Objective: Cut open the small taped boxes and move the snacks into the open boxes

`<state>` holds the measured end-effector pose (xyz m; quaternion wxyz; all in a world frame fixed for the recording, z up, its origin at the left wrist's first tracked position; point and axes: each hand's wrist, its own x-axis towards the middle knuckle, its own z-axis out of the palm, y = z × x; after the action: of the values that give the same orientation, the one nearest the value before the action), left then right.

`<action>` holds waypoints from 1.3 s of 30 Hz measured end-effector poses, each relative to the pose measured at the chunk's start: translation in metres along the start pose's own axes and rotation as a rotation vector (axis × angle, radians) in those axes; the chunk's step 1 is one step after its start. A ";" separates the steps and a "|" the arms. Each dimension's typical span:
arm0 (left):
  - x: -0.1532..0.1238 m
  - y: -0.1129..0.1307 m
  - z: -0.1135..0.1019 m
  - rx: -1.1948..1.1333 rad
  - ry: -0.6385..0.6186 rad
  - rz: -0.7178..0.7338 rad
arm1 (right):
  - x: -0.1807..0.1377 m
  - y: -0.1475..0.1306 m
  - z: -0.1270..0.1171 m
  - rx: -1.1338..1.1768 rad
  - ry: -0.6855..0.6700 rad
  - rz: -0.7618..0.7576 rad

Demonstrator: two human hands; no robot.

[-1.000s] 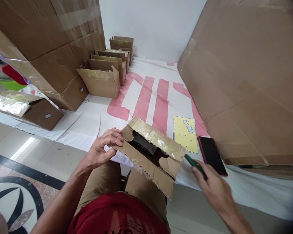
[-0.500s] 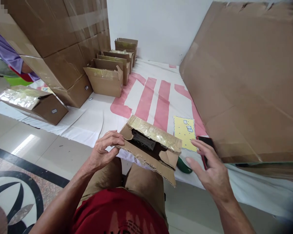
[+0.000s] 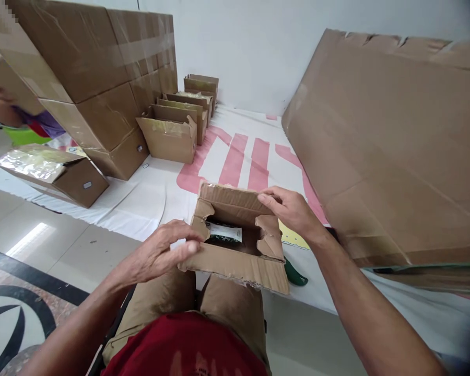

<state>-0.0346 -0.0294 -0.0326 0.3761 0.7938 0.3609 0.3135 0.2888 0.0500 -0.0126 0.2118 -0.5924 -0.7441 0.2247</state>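
Centre: carton [image 3: 235, 261], apparently being opened; our right hand [image 3: 293, 211] pinches a flap [image 3: 227, 197], left hand [image 3: 162, 250] half-open (wider spreading calls for steadying).

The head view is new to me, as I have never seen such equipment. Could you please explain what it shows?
There is no machine here: a person works with two bare hands. The camera is worn on the head and looks forward and down. In front of the person is an open cardboard box. The right hand holds its far flap; the left hand is at its left side, though its grip is unclear. Inside lies a dark and white item. A partly hidden green object lies to the box's right. More open boxes stand in a row on the patterned cloth.
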 end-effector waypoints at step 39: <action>0.024 -0.012 -0.008 0.934 -0.085 0.060 | -0.025 -0.083 0.031 -1.080 -0.627 -0.167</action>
<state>-0.0315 -0.0013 -0.0324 -0.0161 0.9003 0.4245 0.0952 0.2109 0.0065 0.0094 -0.3285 -0.4616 -0.8232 -0.0372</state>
